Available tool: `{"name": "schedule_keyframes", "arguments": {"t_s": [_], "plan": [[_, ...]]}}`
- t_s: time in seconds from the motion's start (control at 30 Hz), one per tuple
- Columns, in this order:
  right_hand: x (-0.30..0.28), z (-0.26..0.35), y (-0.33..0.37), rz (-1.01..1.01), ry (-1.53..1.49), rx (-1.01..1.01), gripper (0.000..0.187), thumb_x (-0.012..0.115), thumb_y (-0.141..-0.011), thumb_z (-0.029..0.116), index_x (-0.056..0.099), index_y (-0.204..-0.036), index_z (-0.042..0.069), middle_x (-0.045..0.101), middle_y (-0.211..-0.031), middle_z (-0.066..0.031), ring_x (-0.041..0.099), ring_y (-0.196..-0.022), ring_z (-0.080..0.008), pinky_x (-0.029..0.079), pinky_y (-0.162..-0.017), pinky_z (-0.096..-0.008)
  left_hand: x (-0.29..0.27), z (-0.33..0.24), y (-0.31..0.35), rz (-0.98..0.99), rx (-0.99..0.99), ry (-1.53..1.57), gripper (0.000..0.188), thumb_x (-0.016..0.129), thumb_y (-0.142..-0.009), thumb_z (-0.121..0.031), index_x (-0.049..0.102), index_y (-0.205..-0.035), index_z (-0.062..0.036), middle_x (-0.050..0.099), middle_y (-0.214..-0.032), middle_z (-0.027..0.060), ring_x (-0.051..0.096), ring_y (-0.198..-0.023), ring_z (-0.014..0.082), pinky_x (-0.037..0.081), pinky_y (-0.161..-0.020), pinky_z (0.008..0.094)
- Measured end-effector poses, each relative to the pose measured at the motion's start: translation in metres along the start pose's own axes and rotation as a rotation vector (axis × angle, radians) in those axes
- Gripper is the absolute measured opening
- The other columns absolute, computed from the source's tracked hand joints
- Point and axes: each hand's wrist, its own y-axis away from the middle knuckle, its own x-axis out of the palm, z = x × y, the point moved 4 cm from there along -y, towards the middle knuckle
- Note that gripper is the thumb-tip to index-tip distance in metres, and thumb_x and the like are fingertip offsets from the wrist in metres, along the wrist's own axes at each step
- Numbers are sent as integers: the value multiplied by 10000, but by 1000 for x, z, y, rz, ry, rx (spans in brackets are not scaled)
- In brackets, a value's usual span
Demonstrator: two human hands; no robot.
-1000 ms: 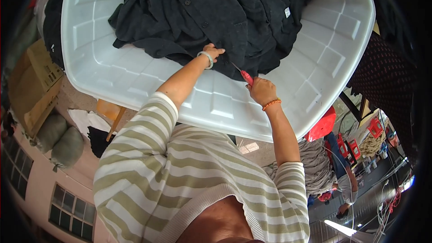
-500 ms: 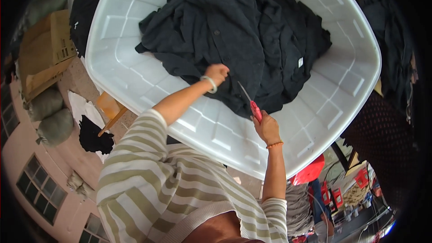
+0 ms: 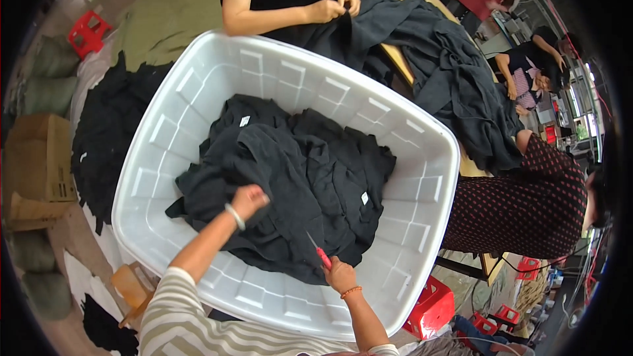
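A heap of black garments (image 3: 310, 178) with small white labels lies in a large white plastic tub (image 3: 422, 250) in front of me. My left hand (image 3: 249, 202), wearing a pale bangle, is closed at the left front of the heap, on a fold of black garment (image 3: 227, 175) that is blurred by motion. My right hand (image 3: 341, 274), with an orange bead bracelet, is wrapped round a pair of red-handled scissors (image 3: 322, 257). Their thin pointed tip is directed away from me over the heap's near part.
Beyond the tub a person's hands (image 3: 339, 6) handle black cloth (image 3: 435, 53) on a wooden table (image 3: 397, 62). Someone in a dotted top (image 3: 514, 204) is close on the right. A red stool (image 3: 432, 306) stands near the tub; cartons (image 3: 39, 165) and dark cloth lie left.
The view has tilted up, bringing the far table and other people into sight. My left hand has shifted relative to the cloth and a fold is blurred. My right hand keeps the scissors.
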Motion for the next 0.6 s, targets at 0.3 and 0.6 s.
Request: {"name": "schedule_keyframes", "arguments": {"t_s": [0.3,0.6], "plan": [[142,-90,115,330,79,-220,305,481,-923,200,513,-1178,35,608,-1070,-199,604,-998,-309,483,-847,-406,190,-236,197,901,352,342,208,647,-846,-146,601,-931,38,643,-814,147,595,-735,170,473,-664,323],[46,19,74,419,-42,-350,416,425,-951,191,383,-1330,26,462,-1289,-183,488,-1171,-297,376,-991,-385,77,-182,105,418,241,-229,178,633,-883,-159,605,-918,13,618,-873,51,570,-805,106,466,-734,260]]}}
